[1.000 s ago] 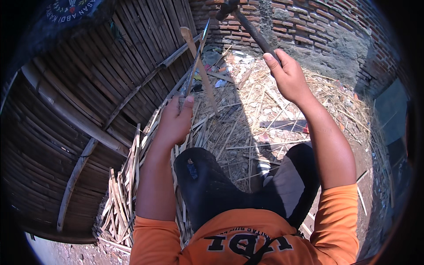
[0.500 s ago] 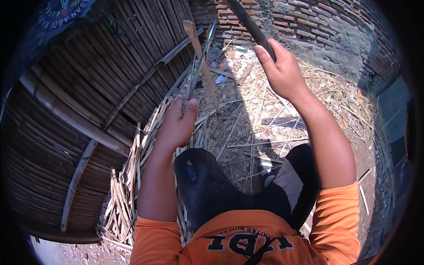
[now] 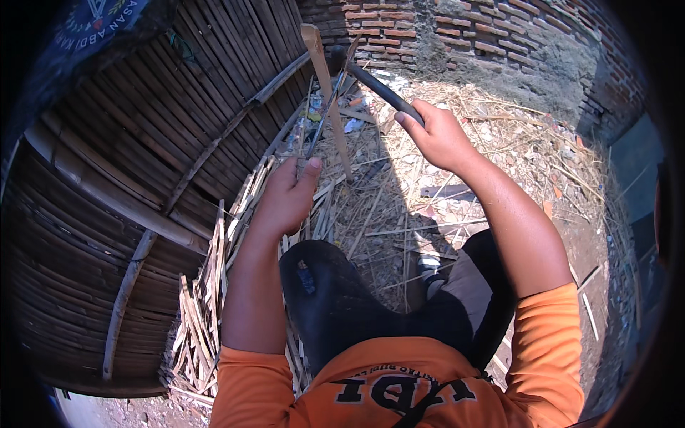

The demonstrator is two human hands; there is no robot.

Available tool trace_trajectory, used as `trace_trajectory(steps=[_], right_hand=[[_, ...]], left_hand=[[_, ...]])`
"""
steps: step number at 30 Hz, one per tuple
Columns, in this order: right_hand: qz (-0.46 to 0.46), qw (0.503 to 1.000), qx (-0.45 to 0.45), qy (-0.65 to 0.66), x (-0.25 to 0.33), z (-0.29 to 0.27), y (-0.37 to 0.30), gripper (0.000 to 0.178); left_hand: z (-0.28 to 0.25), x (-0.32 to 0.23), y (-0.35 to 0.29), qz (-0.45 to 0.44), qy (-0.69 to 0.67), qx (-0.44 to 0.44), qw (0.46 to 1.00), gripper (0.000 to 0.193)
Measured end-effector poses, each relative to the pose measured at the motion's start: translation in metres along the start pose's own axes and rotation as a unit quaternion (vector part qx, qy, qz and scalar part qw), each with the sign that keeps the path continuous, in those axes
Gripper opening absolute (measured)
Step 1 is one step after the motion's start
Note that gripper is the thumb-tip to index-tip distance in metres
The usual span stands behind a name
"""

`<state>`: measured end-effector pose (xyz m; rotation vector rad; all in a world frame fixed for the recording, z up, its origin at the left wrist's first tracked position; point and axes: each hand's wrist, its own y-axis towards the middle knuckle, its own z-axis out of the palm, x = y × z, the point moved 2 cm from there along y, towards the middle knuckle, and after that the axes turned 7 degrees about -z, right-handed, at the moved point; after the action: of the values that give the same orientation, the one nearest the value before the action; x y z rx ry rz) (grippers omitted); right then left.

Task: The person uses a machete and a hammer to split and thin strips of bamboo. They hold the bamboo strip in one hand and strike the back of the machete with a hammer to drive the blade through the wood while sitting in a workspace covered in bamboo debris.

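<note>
My left hand (image 3: pixel 287 194) is closed around the handle of a long narrow blade (image 3: pixel 327 108), which points away and up. A pale wooden stake (image 3: pixel 330 100) stands slightly tilted beside the blade, which crosses it in view. My right hand (image 3: pixel 444 137) grips a thick dark stick (image 3: pixel 385 93) by its near end. This stick slants to the far left, its far end at the upper part of the blade. A dark rounded lump shows there, partly hidden; whether it belongs to the stick I cannot make out.
Split bamboo strips (image 3: pixel 194 321) are heaped along the slatted bamboo wall (image 3: pixel 214 93) at left. A brick wall (image 3: pixel 492 36) rises at the far side. Straw and chips (image 3: pixel 492 107) litter the ground, and a dark flat board (image 3: pixel 446 192) lies beyond my knees.
My right hand has come down and a little left, swinging the dark stick from upright over to the blade's upper part. My left hand and the stake have hardly moved.
</note>
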<state>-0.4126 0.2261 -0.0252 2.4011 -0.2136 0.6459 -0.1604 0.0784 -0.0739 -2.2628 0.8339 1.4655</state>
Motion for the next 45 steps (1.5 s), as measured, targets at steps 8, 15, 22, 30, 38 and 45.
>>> trace_trajectory(steps=[8,15,22,30,38,45], right_hand=[[-0.06,0.992,-0.098,0.048,0.016,-0.013,-0.002,0.04],[-0.067,0.992,-0.099,0.037,0.016,-0.016,0.001,0.041],[0.018,1.0,0.009,-0.022,0.002,0.002,0.001,0.04],[-0.07,0.986,-0.124,0.089,0.013,-0.012,0.002,0.042],[-0.001,0.997,-0.007,0.075,-0.011,0.014,0.002,0.04],[0.014,0.998,0.009,0.053,-0.025,0.029,0.006,0.038]], left_hand=[[-0.002,0.002,-0.001,-0.037,-0.017,-0.01,0.999,0.038],[-0.006,0.0,-0.003,-0.088,-0.062,-0.002,0.994,0.036],[0.0,-0.001,0.0,-0.091,-0.039,0.011,0.995,0.035],[-0.002,0.017,0.004,-0.065,-0.029,-0.004,0.997,0.037],[0.0,0.024,0.011,-0.063,0.093,-0.018,0.994,0.051],[-0.008,0.029,0.022,-0.057,0.059,-0.023,0.996,0.05]])
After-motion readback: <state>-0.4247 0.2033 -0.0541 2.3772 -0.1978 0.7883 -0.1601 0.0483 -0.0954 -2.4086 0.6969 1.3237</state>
